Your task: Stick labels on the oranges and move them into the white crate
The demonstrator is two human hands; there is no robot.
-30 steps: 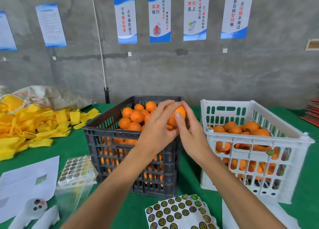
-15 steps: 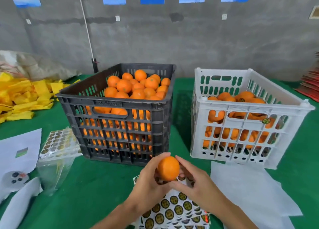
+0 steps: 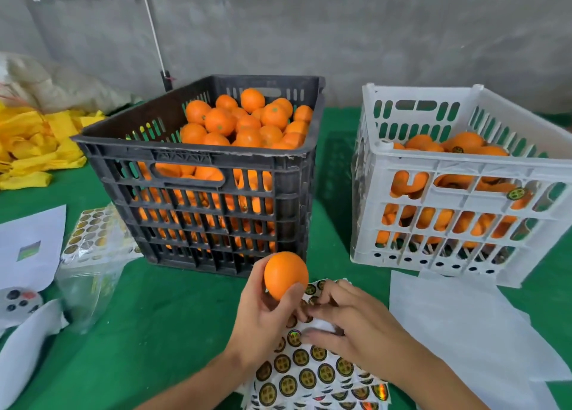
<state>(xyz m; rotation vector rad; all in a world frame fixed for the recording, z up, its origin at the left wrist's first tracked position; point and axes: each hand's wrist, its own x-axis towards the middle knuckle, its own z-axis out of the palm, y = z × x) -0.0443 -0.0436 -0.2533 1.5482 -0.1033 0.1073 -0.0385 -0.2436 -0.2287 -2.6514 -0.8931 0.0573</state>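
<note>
Left grip: the orange [image 3: 286, 274] is held in the left hand [image 3: 266, 313], fingers and thumb curled round its lower half, so the top and the near face are left bare.

Right grip: the right hand [image 3: 349, 323] is laid on the label sheet [image 3: 309, 369], fingertips bent down at the sheet's far edge; whether a label is already pinched cannot be told, as the fingertips are hidden against the sheet.

Task's thing: the orange is held just above the far left corner of the label sheet, clear of the table [image 3: 161, 332].

Deciding relation: the orange is found up and to the left of the right fingertips, very near them; the right hand is judged the nearer one for carrying a label across, and the orange's bare face is turned toward it. The fruit is nearly round, so no long axis need be reckoned with.

Black crate [image 3: 198, 174]: set beyond the label sheet, heaped with unlabelled oranges.

White crate [image 3: 464, 193]: set beyond the label sheet and to its right, partly filled; labels are seen on some oranges inside.

Step in hand: a label is judged to be in the course of being peeled; sticking and moving are not yet done.

Risk: a label may be folded on itself when lifted.
</note>
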